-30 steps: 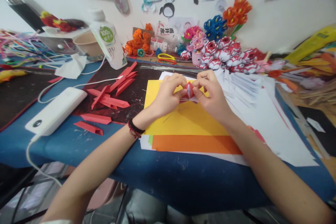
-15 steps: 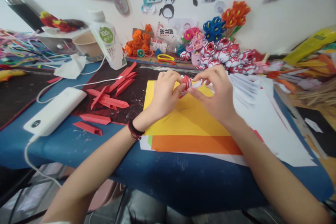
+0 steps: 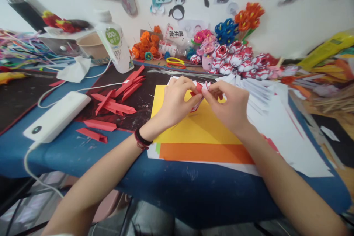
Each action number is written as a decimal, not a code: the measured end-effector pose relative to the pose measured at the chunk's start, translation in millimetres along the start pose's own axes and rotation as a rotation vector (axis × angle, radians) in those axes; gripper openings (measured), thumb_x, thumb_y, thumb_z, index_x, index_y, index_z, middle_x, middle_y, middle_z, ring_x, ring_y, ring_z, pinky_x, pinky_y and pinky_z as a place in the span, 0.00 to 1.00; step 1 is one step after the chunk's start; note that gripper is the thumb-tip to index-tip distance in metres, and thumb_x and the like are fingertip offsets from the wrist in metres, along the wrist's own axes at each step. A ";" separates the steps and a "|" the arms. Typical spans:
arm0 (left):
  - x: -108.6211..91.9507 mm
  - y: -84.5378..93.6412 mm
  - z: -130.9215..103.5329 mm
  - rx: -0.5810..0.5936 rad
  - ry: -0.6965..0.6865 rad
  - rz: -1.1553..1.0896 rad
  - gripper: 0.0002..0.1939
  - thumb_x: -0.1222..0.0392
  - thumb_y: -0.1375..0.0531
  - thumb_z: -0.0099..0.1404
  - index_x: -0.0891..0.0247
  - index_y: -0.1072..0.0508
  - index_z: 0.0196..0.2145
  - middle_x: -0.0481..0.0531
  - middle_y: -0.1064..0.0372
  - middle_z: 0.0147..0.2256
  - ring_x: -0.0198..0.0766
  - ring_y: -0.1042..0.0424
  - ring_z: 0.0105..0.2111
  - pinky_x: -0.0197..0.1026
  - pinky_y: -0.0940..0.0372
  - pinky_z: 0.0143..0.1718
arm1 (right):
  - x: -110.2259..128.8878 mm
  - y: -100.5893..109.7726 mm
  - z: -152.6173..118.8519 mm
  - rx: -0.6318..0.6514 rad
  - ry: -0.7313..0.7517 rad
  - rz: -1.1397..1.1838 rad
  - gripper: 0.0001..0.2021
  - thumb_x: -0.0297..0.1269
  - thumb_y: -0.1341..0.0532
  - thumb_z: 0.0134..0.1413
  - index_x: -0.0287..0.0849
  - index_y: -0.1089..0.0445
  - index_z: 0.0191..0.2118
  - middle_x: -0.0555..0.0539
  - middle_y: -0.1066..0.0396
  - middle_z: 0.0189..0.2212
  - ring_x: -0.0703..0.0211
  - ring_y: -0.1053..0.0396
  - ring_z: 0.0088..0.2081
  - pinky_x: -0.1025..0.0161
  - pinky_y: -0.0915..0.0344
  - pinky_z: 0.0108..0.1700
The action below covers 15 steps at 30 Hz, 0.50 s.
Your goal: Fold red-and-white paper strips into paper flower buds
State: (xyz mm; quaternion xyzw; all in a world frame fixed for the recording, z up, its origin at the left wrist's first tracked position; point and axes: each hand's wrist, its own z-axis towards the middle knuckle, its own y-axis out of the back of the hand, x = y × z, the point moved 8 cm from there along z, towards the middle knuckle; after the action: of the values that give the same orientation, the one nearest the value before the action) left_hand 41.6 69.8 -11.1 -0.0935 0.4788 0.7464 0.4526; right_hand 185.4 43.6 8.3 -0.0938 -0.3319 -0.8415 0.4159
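A small red and white folded paper flower [image 3: 195, 107] hangs between my two hands, above a yellow sheet of paper [image 3: 210, 129]. From the left, my left hand [image 3: 179, 99] pinches its red part between thumb and fingers. My right hand [image 3: 228, 103] closes its thumb and index finger on the white-edged top of the same piece, right beside the left fingertips. Much of the flower is hidden by the fingers. Several folded red paper strips [image 3: 113, 105] lie left of my left hand on a dark mat.
White paper sheets and strips [image 3: 287, 136] spread out at the right. Finished red and white paper flowers [image 3: 238, 59] are heaped behind. Yellow-handled scissors [image 3: 176, 62], a white bottle [image 3: 114, 42] and a cabled white power bank [image 3: 58, 117] also stand or lie around.
My right hand has come in closer to the left and its fingers have folded more tightly. The flower has turned, with its white-edged part now on top.
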 end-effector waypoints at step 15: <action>-14.2 1.5 -4.2 -0.003 -0.044 0.297 0.05 0.61 0.39 0.73 0.61 0.28 0.36 0.53 0.25 0.49 0.48 0.35 0.50 0.50 0.45 0.45 | 1.7 -6.1 -5.1 -0.009 -0.050 0.092 0.11 0.34 0.35 0.61 0.43 0.33 0.27 0.53 0.30 0.21 0.66 0.36 0.21 0.65 0.39 0.26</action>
State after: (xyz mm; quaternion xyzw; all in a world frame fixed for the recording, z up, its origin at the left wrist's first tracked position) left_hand 47.3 57.9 -4.2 -0.0059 0.4762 0.8076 0.3477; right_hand 180.3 41.9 2.3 -0.1318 -0.3337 -0.8203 0.4454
